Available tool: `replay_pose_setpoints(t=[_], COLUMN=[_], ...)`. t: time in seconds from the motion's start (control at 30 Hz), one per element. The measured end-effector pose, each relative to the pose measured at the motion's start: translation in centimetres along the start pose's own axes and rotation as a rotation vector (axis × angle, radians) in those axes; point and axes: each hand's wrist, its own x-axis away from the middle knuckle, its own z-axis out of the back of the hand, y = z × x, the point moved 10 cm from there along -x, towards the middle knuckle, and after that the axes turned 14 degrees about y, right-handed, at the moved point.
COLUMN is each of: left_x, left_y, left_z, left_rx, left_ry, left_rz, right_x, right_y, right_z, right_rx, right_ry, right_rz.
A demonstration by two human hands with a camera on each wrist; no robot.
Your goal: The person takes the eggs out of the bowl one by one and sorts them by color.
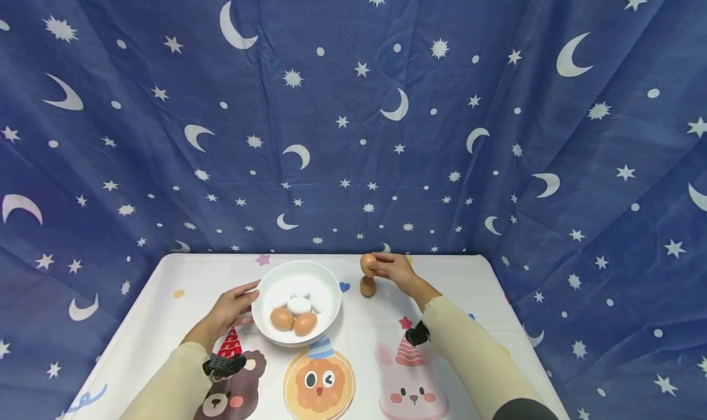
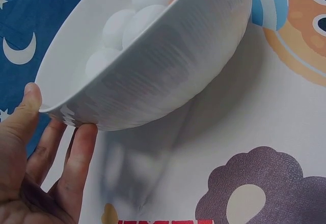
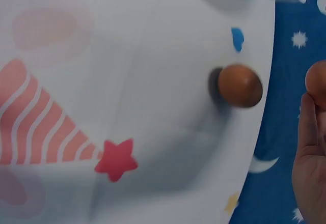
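Observation:
A white bowl (image 1: 327,286) stands on the table with white eggs (image 1: 299,306) and two brown eggs (image 1: 282,318) inside. My left hand (image 1: 227,307) grips its left rim, thumb at the edge and fingers against the outer wall, as the left wrist view shows. My right hand (image 1: 393,269) pinches a brown egg (image 1: 368,264) to the right of the bowl. Just below that egg in the head view, a second brown egg (image 1: 367,287) rests on the tablecloth. In the right wrist view the held egg (image 3: 318,83) is partly cut off by the frame edge.
The tablecloth (image 1: 182,322) is white with printed cartoon faces, party hats and stars. Behind the table's far edge hangs a blue curtain (image 1: 342,150) with moons and stars. Dark wrist cameras (image 1: 223,366) sit on both sleeves.

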Motion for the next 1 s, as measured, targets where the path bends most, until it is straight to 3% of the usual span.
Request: replay_pose_setpoints(t=[0.2,0.47,1.0], left_x=[-0.1,0.3,0.4], left_y=[-0.2,-0.3,-0.2], left_z=[0.1,0.1,0.1], left_rx=[0.007,0.002,-0.004], left_ry=[0.014,0.025,0.030], left_rz=[-0.006,-0.022,-0.014], right_x=[-0.6,-0.4,-0.5], right_y=[2.5,6.0,8.7], right_z=[2.6,5.0,4.9], right_rx=[-0.036,0.004,0.069], right_ry=[0.078,0.175,0.231], right_rz=[-0.059,-0.123,-0.148])
